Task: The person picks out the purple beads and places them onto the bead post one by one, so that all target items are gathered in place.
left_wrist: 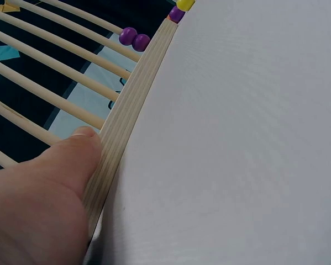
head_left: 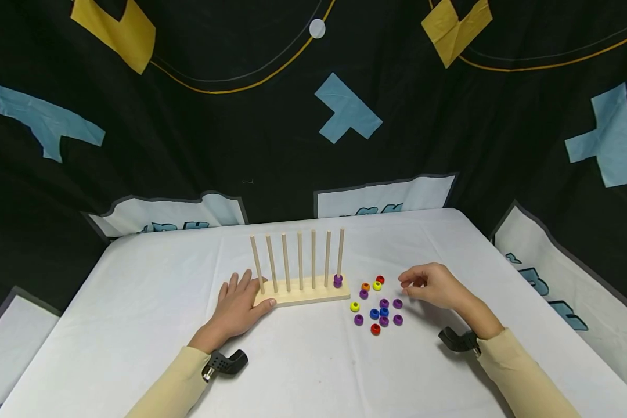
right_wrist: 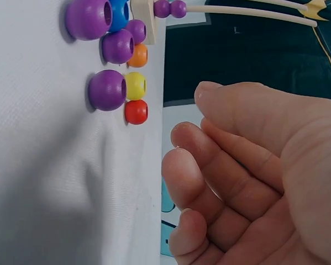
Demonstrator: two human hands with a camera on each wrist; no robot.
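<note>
A wooden peg rack (head_left: 303,297) with several upright pegs stands in mid-table. Two purple beads (head_left: 338,281) are stacked on its rightmost peg. At the rack's left end rests my left hand (head_left: 237,305), fingers straight and spread, thumb along the front of the base. The left wrist view shows that thumb (left_wrist: 71,157) against the wood. My right hand (head_left: 433,284) hovers right of the loose beads, fingers loosely bent and holding nothing. In the right wrist view, a gap separates its thumb (right_wrist: 237,105) from the fingertips. Closest to it are a purple bead (head_left: 397,303) and a red bead (head_left: 380,280).
Several loose beads lie right of the rack, among them a blue bead (head_left: 374,314), a yellow bead (head_left: 355,306), an orange bead (head_left: 366,287) and a second red bead (head_left: 375,329). A white cloth (head_left: 303,371) covers the table. Behind it hangs a dark curtain (head_left: 214,145).
</note>
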